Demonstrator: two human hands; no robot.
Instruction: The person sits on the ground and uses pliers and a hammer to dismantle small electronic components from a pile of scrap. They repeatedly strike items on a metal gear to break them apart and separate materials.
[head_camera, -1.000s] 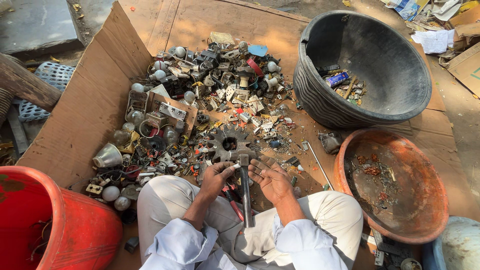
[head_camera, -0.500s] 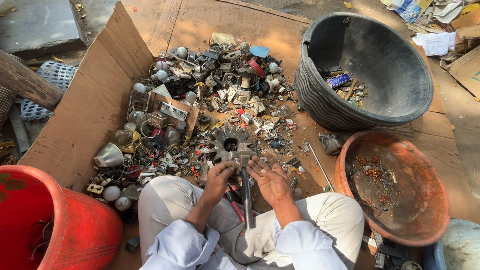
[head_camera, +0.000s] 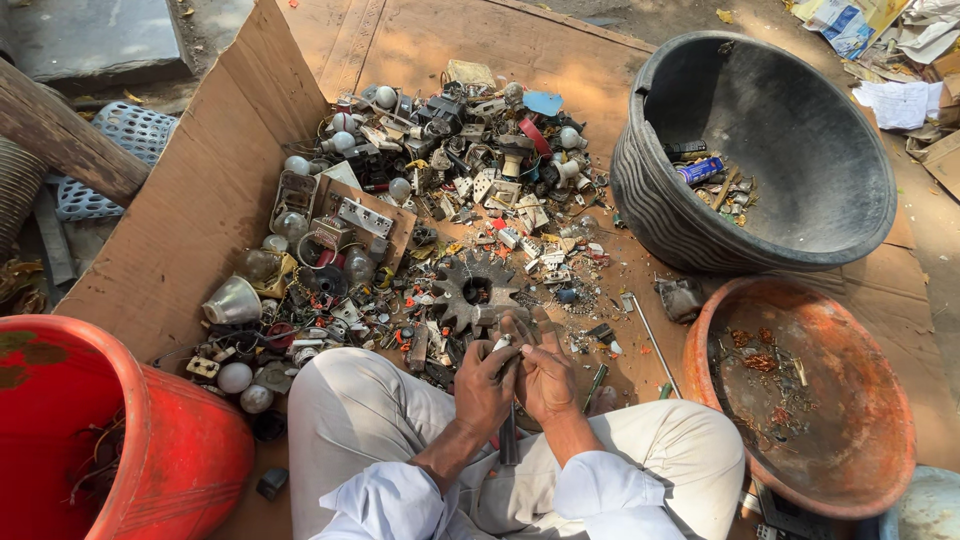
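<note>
At the far left stands a red plastic tub (head_camera: 110, 440) on the cardboard sheet (head_camera: 180, 230). Next comes the heap of scrap parts (head_camera: 430, 210), with a toothed gear wheel (head_camera: 478, 290) at its near edge. Just below the gear, the left hand (head_camera: 487, 385) and the right hand (head_camera: 545, 375) are pressed together, both closed around a small pale part (head_camera: 503, 343), above a dark tool (head_camera: 508, 440) between the knees. To the right are a black basin (head_camera: 760, 150) and a rusty orange bowl (head_camera: 800, 390).
</note>
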